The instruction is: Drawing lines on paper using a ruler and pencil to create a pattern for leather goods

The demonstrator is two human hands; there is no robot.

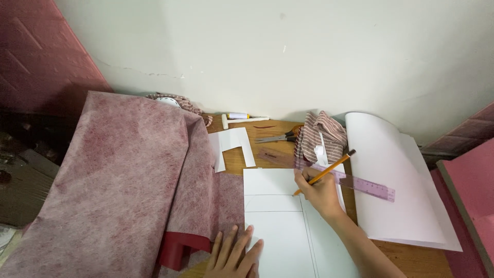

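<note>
On the wooden table (411,257) against a pale wall (309,51), the right hand (319,193) is closed around a yellow pencil (325,172), its tip on the white sheet (278,231) beside a ruled line. The left hand (234,255) lies flat with fingers spread, apparently to pin the sheet's edge. A purple ruler (360,184), scissors (278,137) and reddish fabric (118,190) crowd around.

A yellow pencil (325,172), purple ruler (360,184), white paper (278,226), and mottled maroon fabric (118,190).
</note>
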